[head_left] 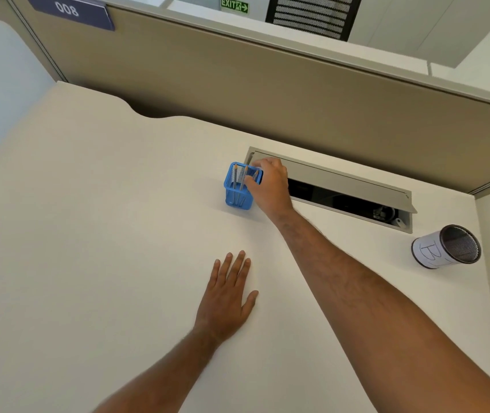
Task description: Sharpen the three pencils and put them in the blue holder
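Note:
A blue mesh holder [237, 195] stands on the cream desk [103, 234], just left of the cable hatch. Three pencils [242, 181] stand inside it, tips up. My right hand [269, 186] reaches across the desk and lies against the holder's right side and rim, its fingers curled at the rightmost pencil; whether they pinch the pencil or the rim is hidden. My left hand [227, 296] lies flat on the desk nearer to me, fingers straight and spread, holding nothing. No sharpener shows.
An open cable hatch [348, 186] with a raised grey lid runs along the back of the desk. A black mesh cup [446, 247] wrapped in white paper marked "B" stands at the right edge. A beige partition [267, 93] rises behind the desk.

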### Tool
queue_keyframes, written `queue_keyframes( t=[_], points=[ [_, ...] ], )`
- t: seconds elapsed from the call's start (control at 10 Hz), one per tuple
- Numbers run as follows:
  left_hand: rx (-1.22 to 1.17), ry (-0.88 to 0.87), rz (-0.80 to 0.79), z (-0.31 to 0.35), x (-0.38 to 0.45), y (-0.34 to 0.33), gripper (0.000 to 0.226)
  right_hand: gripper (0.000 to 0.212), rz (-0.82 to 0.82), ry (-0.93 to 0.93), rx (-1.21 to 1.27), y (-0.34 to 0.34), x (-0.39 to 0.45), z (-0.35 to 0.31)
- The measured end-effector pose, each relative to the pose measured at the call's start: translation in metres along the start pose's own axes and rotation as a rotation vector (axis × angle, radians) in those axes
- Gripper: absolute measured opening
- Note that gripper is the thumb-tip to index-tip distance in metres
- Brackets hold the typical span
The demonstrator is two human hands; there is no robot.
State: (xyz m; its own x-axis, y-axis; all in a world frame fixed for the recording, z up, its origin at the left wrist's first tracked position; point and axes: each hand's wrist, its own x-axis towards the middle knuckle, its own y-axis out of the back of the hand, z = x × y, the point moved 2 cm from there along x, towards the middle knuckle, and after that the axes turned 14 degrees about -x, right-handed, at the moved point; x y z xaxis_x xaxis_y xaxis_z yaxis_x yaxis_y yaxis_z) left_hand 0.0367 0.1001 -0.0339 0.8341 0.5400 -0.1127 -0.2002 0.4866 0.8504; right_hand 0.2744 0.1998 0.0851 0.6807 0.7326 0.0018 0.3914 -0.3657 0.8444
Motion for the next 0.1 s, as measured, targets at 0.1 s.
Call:
queue_keyframes(
  t=[0.1],
  points=[
    [0.014,0.002,0.004,0.0002,-0.0004,0.0001,0.075,0.034,0.016,-0.005,0.083,0.0135,-0.0104,0.0025]
  ],
)
